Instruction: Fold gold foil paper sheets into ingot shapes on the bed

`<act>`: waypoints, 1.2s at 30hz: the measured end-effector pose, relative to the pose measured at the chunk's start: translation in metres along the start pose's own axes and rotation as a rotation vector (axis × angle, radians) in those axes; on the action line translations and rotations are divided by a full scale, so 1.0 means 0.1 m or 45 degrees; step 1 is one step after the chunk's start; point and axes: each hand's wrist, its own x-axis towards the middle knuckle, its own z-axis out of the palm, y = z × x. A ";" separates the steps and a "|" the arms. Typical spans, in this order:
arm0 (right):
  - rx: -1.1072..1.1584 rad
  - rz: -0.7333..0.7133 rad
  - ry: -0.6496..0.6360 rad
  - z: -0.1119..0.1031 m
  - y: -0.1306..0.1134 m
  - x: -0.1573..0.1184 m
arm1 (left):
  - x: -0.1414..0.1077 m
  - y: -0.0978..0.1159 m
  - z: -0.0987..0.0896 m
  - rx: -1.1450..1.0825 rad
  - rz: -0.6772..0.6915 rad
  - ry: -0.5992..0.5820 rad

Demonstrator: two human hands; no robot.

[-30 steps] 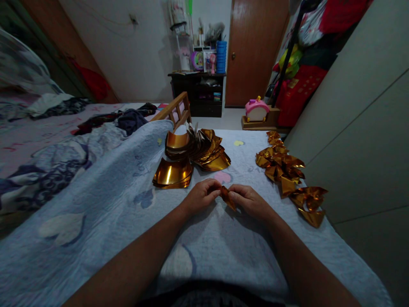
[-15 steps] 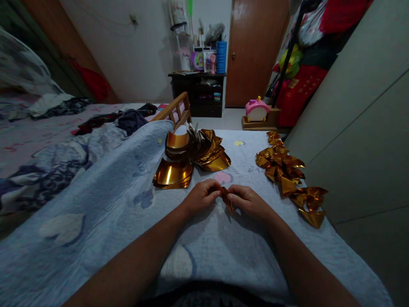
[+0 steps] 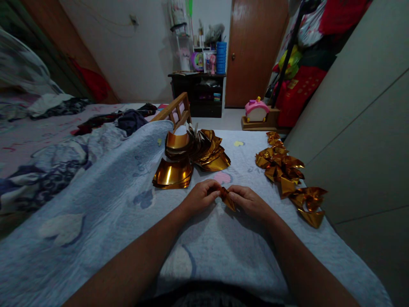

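Note:
Between my two hands is a small folded piece of gold foil paper (image 3: 228,201), its pointed end toward me. My left hand (image 3: 203,196) pinches its left side between thumb and fingers. On the other side, my right hand (image 3: 247,199) grips it with thumb and fingertips. Beyond my left hand lies a fanned pile of gold foil sheets (image 3: 174,171), curved and overlapping. Several folded gold foil pieces (image 3: 281,166) are strewn in a line to the right of my right hand.
A blue blanket (image 3: 204,256) with heart shapes covers the surface under my hands. At its far left stands a wooden rail (image 3: 174,110). A tall pale cabinet (image 3: 364,128) borders the right side. On the floor beyond is a pink and white toy (image 3: 256,111).
The folded foil piece has turned slightly, its point swinging to the right and showing more of its face. My hands have hardly moved.

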 end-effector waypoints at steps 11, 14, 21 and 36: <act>0.093 0.011 -0.014 -0.01 0.03 0.01 | 0.00 -0.01 0.00 0.004 0.011 0.007; 0.131 0.017 -0.021 0.00 0.03 0.02 | 0.00 0.00 0.00 -0.004 0.016 0.002; 0.131 0.018 -0.032 -0.01 0.06 0.02 | 0.00 -0.02 0.00 -0.018 0.020 -0.004; -0.246 -0.034 0.212 0.03 0.01 0.04 | -0.02 0.01 0.02 -0.056 -0.019 -0.007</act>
